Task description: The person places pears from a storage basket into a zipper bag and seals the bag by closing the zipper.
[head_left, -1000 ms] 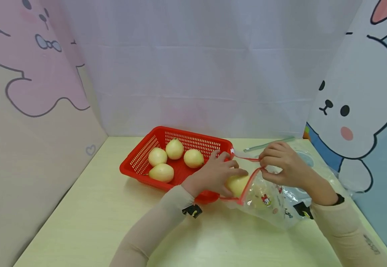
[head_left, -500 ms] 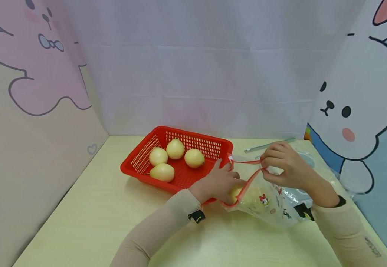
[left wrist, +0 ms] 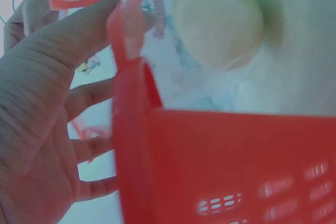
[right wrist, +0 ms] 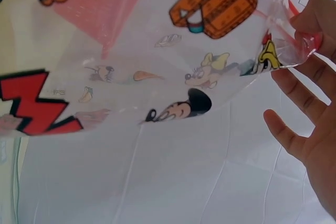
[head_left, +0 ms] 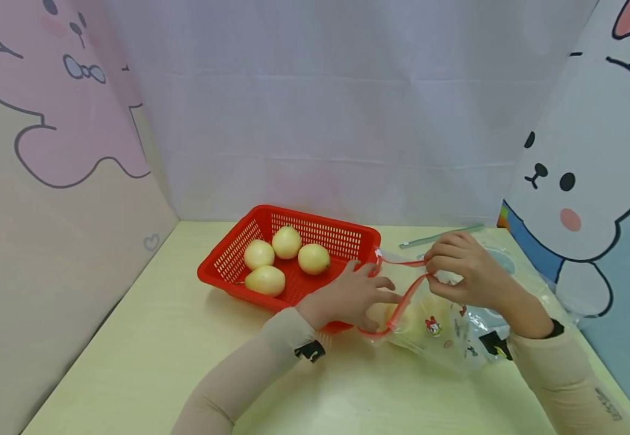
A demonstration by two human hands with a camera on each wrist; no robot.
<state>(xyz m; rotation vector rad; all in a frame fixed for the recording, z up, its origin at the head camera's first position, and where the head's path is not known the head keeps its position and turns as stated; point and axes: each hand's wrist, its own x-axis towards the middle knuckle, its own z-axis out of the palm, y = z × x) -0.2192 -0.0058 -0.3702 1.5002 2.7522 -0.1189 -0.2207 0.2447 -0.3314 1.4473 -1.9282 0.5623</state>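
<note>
Counting the fruit gives four pears (head_left: pixel 264 280) in one red basket (head_left: pixel 320 226) and at least one more pear (left wrist: pixel 218 27) inside one clear bag (head_left: pixel 434 347); the bag's full count cannot be told through its hazy, printed plastic.

Two hands are at the bag's mouth. The right hand (head_left: pixel 469 272) pinches the red rim between thumb and forefinger, its other fingers spread in the right wrist view. The left hand (head_left: pixel 350 296) is loosely spread at the mouth, fingers extended, its thumb at the rim.

The bag lies on the table (head_left: pixel 130 362), right of the basket, with its mouth toward it; the rim overlaps the basket's right end in view. It is soft, creased and see-through, with small coloured cartoon prints: a red-bowed figure, a black-eared head, an orange shape, a red zigzag. Two red bands edge the mouth and stand apart in a loop.

The pears are pale yellow, smooth and rounded. Three sit close together at the basket's left, the front one on its side with its stem pointing left; the fourth is just to their right.

One green strip (head_left: pixel 440 236) lies behind the bag. Two cartoon figures show on the walls, a pink figure (head_left: pixel 75 133) left, a white figure (head_left: pixel 575 151) right.
</note>
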